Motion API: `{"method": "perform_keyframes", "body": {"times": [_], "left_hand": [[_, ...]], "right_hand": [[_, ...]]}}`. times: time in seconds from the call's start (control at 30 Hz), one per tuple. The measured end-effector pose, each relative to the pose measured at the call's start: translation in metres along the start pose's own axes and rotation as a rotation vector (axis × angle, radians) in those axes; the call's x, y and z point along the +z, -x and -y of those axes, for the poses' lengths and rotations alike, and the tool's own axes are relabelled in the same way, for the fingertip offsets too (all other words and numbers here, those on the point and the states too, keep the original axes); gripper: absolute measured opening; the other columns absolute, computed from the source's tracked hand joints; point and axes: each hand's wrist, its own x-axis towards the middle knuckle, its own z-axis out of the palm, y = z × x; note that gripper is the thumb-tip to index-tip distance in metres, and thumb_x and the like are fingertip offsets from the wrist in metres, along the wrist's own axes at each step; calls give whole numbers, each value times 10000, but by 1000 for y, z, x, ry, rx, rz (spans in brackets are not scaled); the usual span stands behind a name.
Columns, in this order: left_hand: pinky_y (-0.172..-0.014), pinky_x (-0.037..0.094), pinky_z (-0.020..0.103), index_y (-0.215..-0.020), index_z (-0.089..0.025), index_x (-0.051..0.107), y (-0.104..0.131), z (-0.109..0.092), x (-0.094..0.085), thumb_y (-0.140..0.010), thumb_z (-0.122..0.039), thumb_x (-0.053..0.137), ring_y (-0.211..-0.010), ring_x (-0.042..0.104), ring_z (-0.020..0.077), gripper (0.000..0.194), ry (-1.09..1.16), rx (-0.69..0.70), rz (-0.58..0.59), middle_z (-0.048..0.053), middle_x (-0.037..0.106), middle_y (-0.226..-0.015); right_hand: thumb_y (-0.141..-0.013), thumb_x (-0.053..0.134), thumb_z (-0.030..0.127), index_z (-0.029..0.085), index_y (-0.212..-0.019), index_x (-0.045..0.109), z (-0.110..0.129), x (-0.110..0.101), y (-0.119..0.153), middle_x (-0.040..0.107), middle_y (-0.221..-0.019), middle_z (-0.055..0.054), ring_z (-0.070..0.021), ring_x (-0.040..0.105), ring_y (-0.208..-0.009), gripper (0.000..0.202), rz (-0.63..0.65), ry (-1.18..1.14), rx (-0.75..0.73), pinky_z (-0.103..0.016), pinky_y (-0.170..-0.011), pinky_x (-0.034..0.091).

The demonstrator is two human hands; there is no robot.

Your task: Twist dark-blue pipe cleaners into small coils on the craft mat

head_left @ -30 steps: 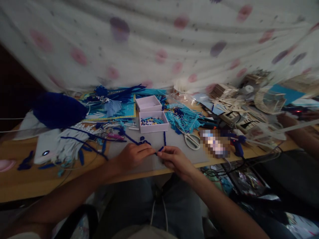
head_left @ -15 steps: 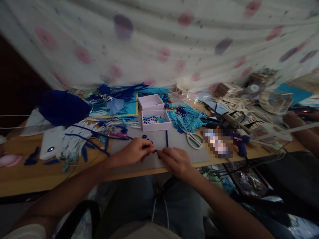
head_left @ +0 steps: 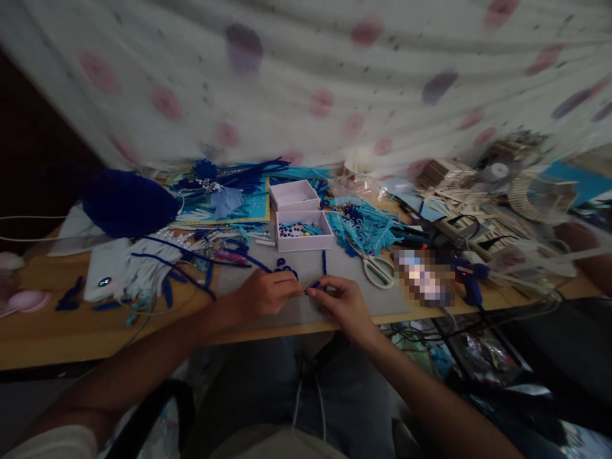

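Note:
My left hand (head_left: 277, 294) is closed in a pinch, its fingertips meeting those of my right hand (head_left: 342, 303) above the grey mat (head_left: 382, 298). Between them shows a short dark-blue pipe cleaner (head_left: 314, 285), and both hands pinch it. Its far end is hidden by the fingers. Small dark-blue coils (head_left: 282, 263) lie just beyond my left hand. A straight piece of blue pipe cleaner (head_left: 324, 261) rests beyond my right hand. Behind stands a white box (head_left: 306, 242) with beads and small blue pieces in it, its lid (head_left: 294, 196) behind it.
White-handled scissors (head_left: 378, 271) lie right of the mat, near a blue glue gun (head_left: 471, 277) with cables. Left are white strips (head_left: 148, 268), a white device (head_left: 102, 280) and a dark-blue bundle (head_left: 129, 204). Wooden pieces fill the back right. Another person's hand (head_left: 581, 245) shows at far right.
The view has shifted slightly. My left hand has turned so its back faces up more, and my right fingers have opened out a little around the pipe cleaner, which now shows more.

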Motion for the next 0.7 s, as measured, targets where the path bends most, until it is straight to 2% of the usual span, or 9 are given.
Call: {"method": "perform_keyframes", "body": {"times": [0.07, 0.13, 0.2, 0.27, 0.37, 0.43, 0.5, 0.6, 0.7], "left_hand": [[-613, 499, 211, -830, -151, 712, -7, -7, -4, -970, -230, 501, -661, 655, 143, 265, 198, -192, 30, 45, 686, -685], [-535, 460, 213, -767, -149, 686, -13, -12, -7, -954, -288, 541, -523, 599, 134, 275, 463, -427, 123, 7, 615, -543], [-463, 414, 207, -736, -148, 665, -17, -14, -9, -935, -315, 568, -436, 549, 123, 278, 672, -593, 239, -15, 571, -488], [-458, 417, 206, -754, -144, 672, -16, -12, -7, -931, -316, 575, -441, 559, 124, 265, 704, -615, 230, -11, 587, -515], [-599, 512, 225, -923, -156, 728, -9, -6, 1, -943, -281, 573, -646, 665, 147, 200, 449, -390, 9, 52, 708, -761], [-711, 541, 231, -1038, -183, 736, -2, -1, 5, -963, -230, 533, -807, 693, 153, 222, 265, -167, -77, 86, 736, -965], [-719, 540, 207, -1097, -200, 730, 5, 6, 7, -982, -182, 475, -824, 693, 135, 279, 156, -6, -76, 88, 736, -1040], [-656, 526, 191, -1130, -195, 723, 10, 10, 5, -986, -160, 460, -770, 692, 129, 302, 75, 94, -67, 93, 744, -1030], [-640, 518, 211, -1077, -180, 740, 7, 7, 2, -971, -168, 470, -801, 701, 157, 290, 51, 55, -30, 110, 747, -1024]], "right_hand": [[-911, 669, 320, 183, -846, 741, 0, -8, 4, 668, -751, -37, -128, 554, -593, 167, -11, 365, -441, -247, -516, 398], [-947, 593, 176, 190, -965, 759, 1, -16, 7, 715, -856, -68, -139, 594, -653, 167, 62, 685, -831, -258, -543, 411], [-948, 566, 114, 183, -1026, 751, 1, -19, 10, 727, -858, -73, -137, 594, -637, 213, 124, 842, -1002, -264, -534, 405], [-949, 571, 136, 175, -1001, 751, 0, -16, 10, 722, -868, -81, -146, 613, -673, 192, 36, 761, -893, -266, -563, 430], [-910, 655, 297, 174, -838, 721, -1, -6, 7, 646, -715, -32, -125, 557, -571, 157, -74, 284, -304, -241, -497, 401], [-813, 753, 403, 174, -747, 663, 1, -2, 3, 523, -577, 40, -75, 402, -433, 255, 9, -86, 126, -215, -404, 273], [-706, 832, 443, 169, -710, 626, 4, 0, 0, 436, -530, 86, -37, 270, -390, 343, 124, -348, 392, -209, -383, 164], [-645, 873, 449, 158, -716, 628, 5, 2, 0, 413, -543, 99, -21, 226, -400, 387, 183, -477, 486, -208, -394, 147], [-751, 791, 480, 167, -754, 648, 1, 3, 2, 427, -545, 83, -49, 283, -414, 345, 147, -291, 334, -214, -404, 210]]}}
